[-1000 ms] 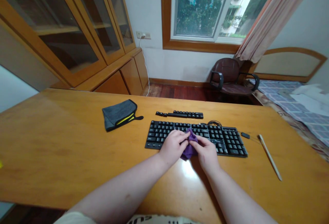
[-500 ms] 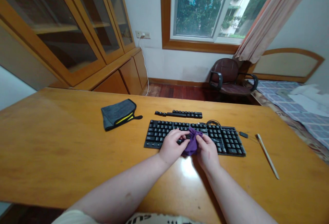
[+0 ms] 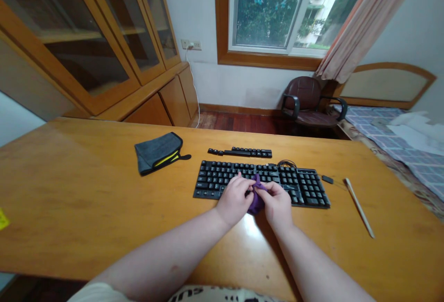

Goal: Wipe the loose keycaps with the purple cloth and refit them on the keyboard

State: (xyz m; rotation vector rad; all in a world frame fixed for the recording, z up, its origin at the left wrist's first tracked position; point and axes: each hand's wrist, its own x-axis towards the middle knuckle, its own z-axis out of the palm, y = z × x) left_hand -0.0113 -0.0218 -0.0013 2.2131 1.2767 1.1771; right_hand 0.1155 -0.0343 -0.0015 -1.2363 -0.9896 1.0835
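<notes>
Over the front edge of a black keyboard (image 3: 215,179), my two hands meet at a bunched purple cloth (image 3: 255,205). My left hand (image 3: 233,201) is closed, its thumb and fingertips pressed to the cloth's left side. On the other side, my right hand (image 3: 279,206) pinches the folds between thumb and fingers. Whether a small piece is wrapped inside the cloth, I cannot tell. Part of the keyboard's middle is hidden behind my hands and the cloth. Behind the keyboard lies a row of loose black keycaps (image 3: 251,153), with a long bar-shaped key (image 3: 233,153) among them.
A folded grey cloth (image 3: 157,151) with yellow lining lies at the left. Right of the keyboard are a small black piece (image 3: 327,179) and a pale thin stick (image 3: 359,207). Something yellow (image 3: 3,218) shows at the left edge. A chair (image 3: 305,101) stands beyond the wooden table (image 3: 104,209).
The fingers have shifted around the purple cloth; it is more tightly gathered, with a fold poking up. A dark bit seen between the left fingertips is now hidden. The view has shifted slightly.
</notes>
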